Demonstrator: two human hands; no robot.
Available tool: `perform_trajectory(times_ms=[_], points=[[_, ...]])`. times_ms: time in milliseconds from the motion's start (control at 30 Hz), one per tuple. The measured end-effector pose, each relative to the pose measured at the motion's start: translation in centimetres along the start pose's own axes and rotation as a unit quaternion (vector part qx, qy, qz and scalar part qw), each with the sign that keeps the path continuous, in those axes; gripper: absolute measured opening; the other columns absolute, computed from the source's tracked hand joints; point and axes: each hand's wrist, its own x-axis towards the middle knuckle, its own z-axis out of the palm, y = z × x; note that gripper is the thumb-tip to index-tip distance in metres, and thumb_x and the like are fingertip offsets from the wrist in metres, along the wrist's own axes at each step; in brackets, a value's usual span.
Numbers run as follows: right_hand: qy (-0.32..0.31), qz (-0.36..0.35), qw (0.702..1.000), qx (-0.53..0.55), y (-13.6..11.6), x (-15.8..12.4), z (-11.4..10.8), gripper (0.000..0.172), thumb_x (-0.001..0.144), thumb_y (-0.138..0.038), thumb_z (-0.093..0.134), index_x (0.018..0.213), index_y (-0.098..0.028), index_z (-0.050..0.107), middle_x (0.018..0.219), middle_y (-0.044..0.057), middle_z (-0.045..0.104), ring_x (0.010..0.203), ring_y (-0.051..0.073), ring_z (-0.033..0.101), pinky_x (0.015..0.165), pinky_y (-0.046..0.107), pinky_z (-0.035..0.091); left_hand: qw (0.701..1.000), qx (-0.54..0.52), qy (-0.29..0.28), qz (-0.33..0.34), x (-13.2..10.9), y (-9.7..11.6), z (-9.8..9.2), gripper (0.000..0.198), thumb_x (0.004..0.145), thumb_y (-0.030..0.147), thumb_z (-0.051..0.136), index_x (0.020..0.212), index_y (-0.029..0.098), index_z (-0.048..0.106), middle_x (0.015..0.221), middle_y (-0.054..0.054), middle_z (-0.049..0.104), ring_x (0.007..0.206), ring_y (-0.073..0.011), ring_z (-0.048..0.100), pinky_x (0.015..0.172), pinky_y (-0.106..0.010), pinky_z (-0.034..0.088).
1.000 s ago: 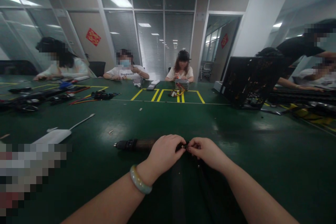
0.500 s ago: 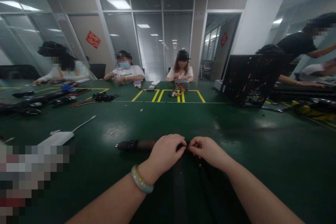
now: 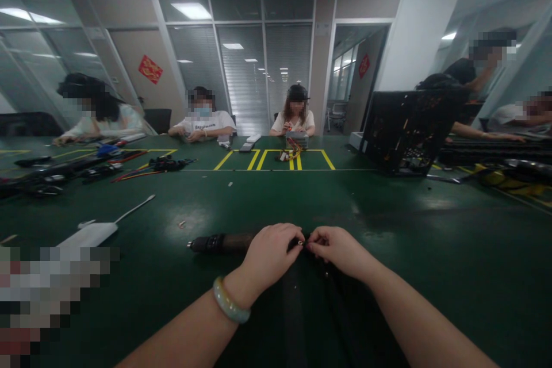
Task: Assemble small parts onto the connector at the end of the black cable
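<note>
My left hand [image 3: 269, 256] is closed in a pinch, with a tiny shiny metal piece [image 3: 301, 242] at its fingertips, too small to name. Close by on the right, my right hand [image 3: 340, 250] also pinches, its fingertips almost meeting the left ones; what lies between them is dark and hidden. Behind the left hand a dark electric screwdriver [image 3: 211, 243] lies flat on the green table, its metal-tipped end pointing left and its other end covered by the hand. A dark cord [image 3: 326, 273] seems to run toward me below the right hand.
A white adapter [image 3: 101, 234] with a short cable lies on the left. Black cable bundles [image 3: 47, 175] are beyond it. A tall black computer case [image 3: 405, 132] stands at the back right. Several people sit or stand around the green table [image 3: 259, 198].
The view has shifted slightly. A shiny metal piece now shows at my left fingertips, and my hands stay pinched close together. At the far right, the standing person has shifted posture.
</note>
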Motion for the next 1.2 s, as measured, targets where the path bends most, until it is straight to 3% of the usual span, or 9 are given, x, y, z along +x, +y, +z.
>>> perform_trajectory(times_ms=[167,300,467,633,800,1000,1200], points=[[0.0,-0.007,1.0,0.001,0.03,0.0,-0.01,0.015,0.084,-0.03,0.059,0.088,-0.018,0.066,0.072,0.001,0.067,0.058,0.011,0.058,0.051,0.018,0.041,1.0,0.002,0.002,-0.003,-0.06,0.01,0.21,0.019,0.082,0.023,0.061,0.101,0.023,0.061,0.108,-0.001,0.065,0.101,-0.0205,0.06,0.094,-0.038,0.045],[0.006,-0.015,1.0,0.003,0.26,0.11,0.14,0.014,0.083,-0.029,0.06,0.087,-0.017,0.066,0.07,0.0,0.066,0.057,0.011,0.057,0.05,0.018,0.04,1.0,0.003,0.002,-0.024,0.03,0.0,0.22,0.013,0.085,0.026,0.059,0.098,0.024,0.061,0.106,-0.001,0.066,0.099,-0.0197,0.06,0.093,-0.037,0.045],[0.003,-0.013,1.0,0.013,0.26,0.09,0.19,0.016,0.084,-0.032,0.06,0.087,-0.018,0.066,0.069,0.0,0.066,0.057,0.011,0.057,0.05,0.018,0.04,1.0,0.0,-0.016,0.002,0.07,-0.02,0.1,0.014,0.083,0.021,0.059,0.097,0.025,0.062,0.113,0.0,0.064,0.107,-0.0202,0.057,0.095,-0.037,0.044],[0.0,-0.01,1.0,0.015,0.13,0.03,0.05,0.015,0.083,-0.031,0.06,0.086,-0.018,0.066,0.071,0.0,0.066,0.056,0.011,0.057,0.05,0.018,0.041,1.0,0.009,-0.003,-0.009,0.0,0.14,0.06,0.014,0.086,0.027,0.058,0.099,0.023,0.061,0.108,-0.001,0.065,0.101,-0.0201,0.059,0.093,-0.037,0.045],[0.006,-0.015,1.0,0.016,0.43,0.2,0.12,0.015,0.083,-0.031,0.059,0.087,-0.018,0.066,0.069,0.0,0.065,0.057,0.011,0.057,0.049,0.018,0.039,1.0,0.015,-0.018,0.003,0.12,0.17,-0.06,0.011,0.085,0.02,0.057,0.094,0.024,0.063,0.106,0.0,0.065,0.1,-0.0191,0.059,0.093,-0.036,0.044],[0.005,-0.018,1.0,0.023,0.57,0.06,0.21,0.015,0.084,-0.031,0.059,0.086,-0.019,0.066,0.07,-0.001,0.065,0.058,0.011,0.057,0.05,0.018,0.04,1.0,0.009,0.002,-0.002,0.03,0.13,0.06,0.018,0.086,0.026,0.058,0.103,0.026,0.062,0.106,0.0,0.066,0.099,-0.0198,0.06,0.093,-0.038,0.045],[0.004,-0.019,1.0,0.019,0.41,0.05,0.3,0.015,0.083,-0.032,0.06,0.086,-0.018,0.066,0.07,0.0,0.066,0.057,0.011,0.057,0.05,0.018,0.041,0.999,0.016,-0.024,0.018,0.15,0.16,-0.11,0.018,0.085,0.019,0.057,0.099,0.027,0.064,0.109,0.001,0.065,0.102,-0.018,0.059,0.093,-0.034,0.044]])
